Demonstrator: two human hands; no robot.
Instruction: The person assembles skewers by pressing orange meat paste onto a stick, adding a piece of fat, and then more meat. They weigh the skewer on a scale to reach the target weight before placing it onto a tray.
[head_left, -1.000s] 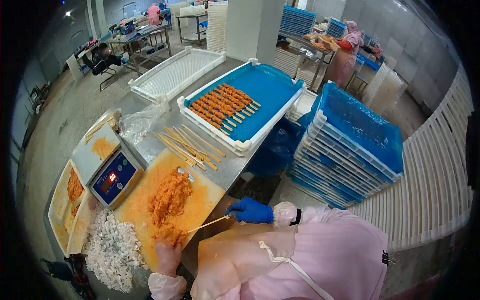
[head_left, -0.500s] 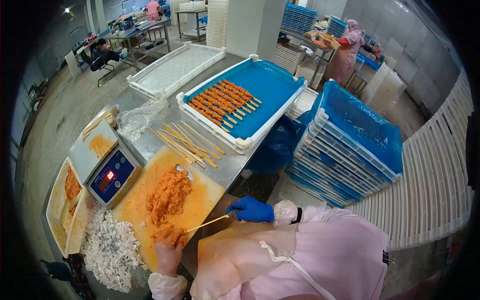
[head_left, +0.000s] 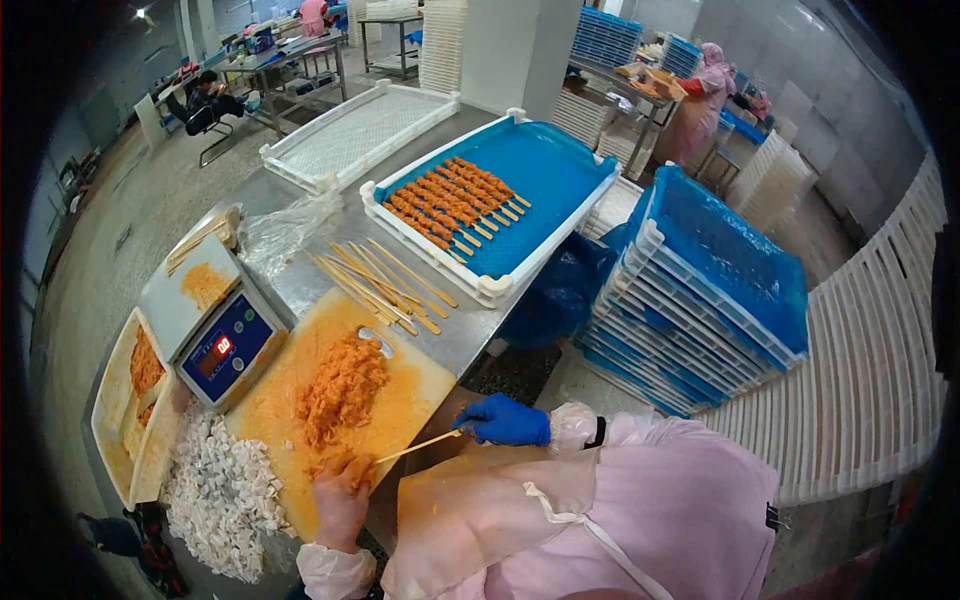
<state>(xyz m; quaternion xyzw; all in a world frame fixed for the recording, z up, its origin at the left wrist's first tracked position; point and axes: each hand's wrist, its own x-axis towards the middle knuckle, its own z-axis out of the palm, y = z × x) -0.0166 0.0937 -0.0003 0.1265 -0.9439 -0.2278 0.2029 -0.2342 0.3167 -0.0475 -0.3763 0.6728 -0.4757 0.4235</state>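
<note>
My right hand (head_left: 503,419), in a blue glove, grips the end of a bamboo skewer (head_left: 420,446) between its fingers. At the skewer's other end my bare left hand (head_left: 342,500) is closed around orange marinated meat at the edge of a yellow-stained cutting board (head_left: 415,370). A heap of the shredded meat (head_left: 340,388) lies on the board, with a metal piece partly showing beside it. Loose bamboo skewers (head_left: 385,285) lie beyond the board. Several finished meat skewers (head_left: 455,203) rest in a row on a blue-lined white tray (head_left: 490,285).
A digital scale (head_left: 230,350) stands left of the board, near a tub (head_left: 120,440) holding meat and a pile of white pieces (head_left: 220,500). A white mesh tray (head_left: 360,135) sits behind. Stacked blue-lined trays (head_left: 690,300) rise at the right. Other people are in the background.
The view has shifted slightly. My left hand stays at the skewer's meat end with its fingers slightly changed, and my right hand still grips the other end.
</note>
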